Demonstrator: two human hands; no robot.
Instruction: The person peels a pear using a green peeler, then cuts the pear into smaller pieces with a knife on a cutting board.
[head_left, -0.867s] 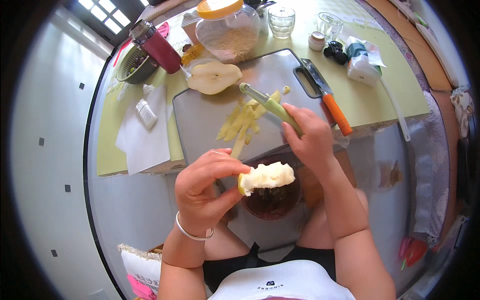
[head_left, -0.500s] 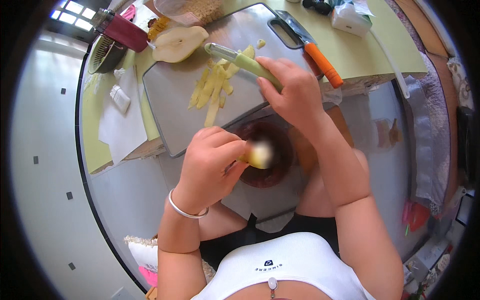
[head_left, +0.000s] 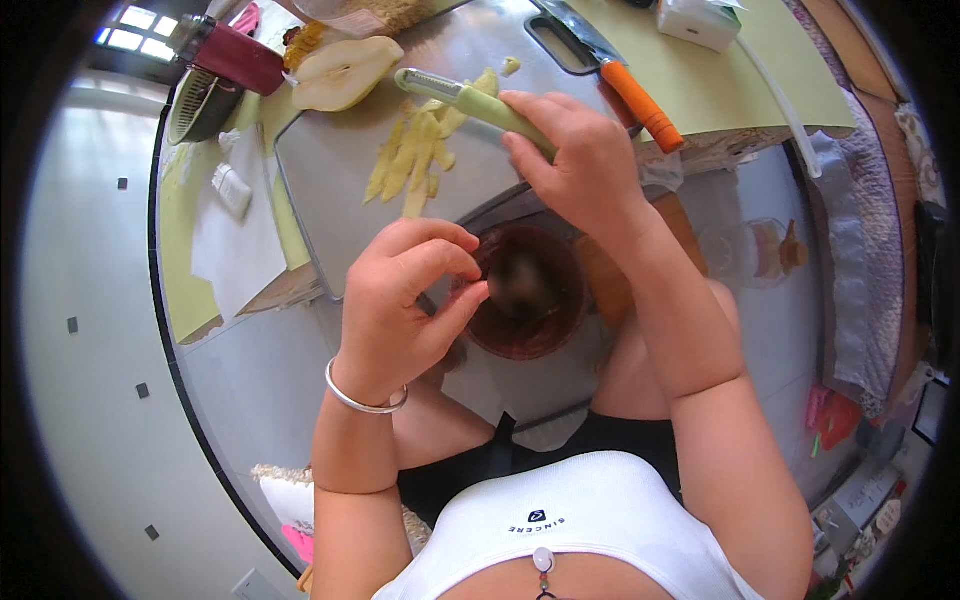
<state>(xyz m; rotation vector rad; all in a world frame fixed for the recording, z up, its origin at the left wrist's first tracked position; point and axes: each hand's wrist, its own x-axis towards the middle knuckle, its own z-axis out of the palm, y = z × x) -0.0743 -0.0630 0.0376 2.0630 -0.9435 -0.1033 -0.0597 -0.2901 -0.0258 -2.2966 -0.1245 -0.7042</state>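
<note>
My right hand (head_left: pixel 585 165) grips a light green peeler (head_left: pixel 485 105), its slotted metal head pointing left over a grey cutting board (head_left: pixel 320 185). Below the board's near edge, my left hand (head_left: pixel 400 300) has thumb and fingers apart with nothing between them. Beside those fingertips is a dark reddish round bin (head_left: pixel 577 300) on the floor. Inside it shows a blurred pale patch (head_left: pixel 523 285), too smeared to name. Several strips of pale yellow-green peel (head_left: pixel 410 155) lie on the board, and a pear half (head_left: pixel 345 75) rests cut face up at its far left.
An orange-handled knife (head_left: pixel 640 105) lies at the board's right edge. A maroon flask (head_left: pixel 240 58), a dark green basket (head_left: pixel 200 105) and white paper (head_left: pixel 235 235) occupy the table's left side. A white tissue pack (head_left: pixel 697 27) stands far right. Brown board (head_left: pixel 670 240) beside the bin.
My left hand has let go of a small pale yellow piece over the bin; its fingers have parted and it has shifted slightly left. My right hand still holds the peeler, nearly unmoved.
</note>
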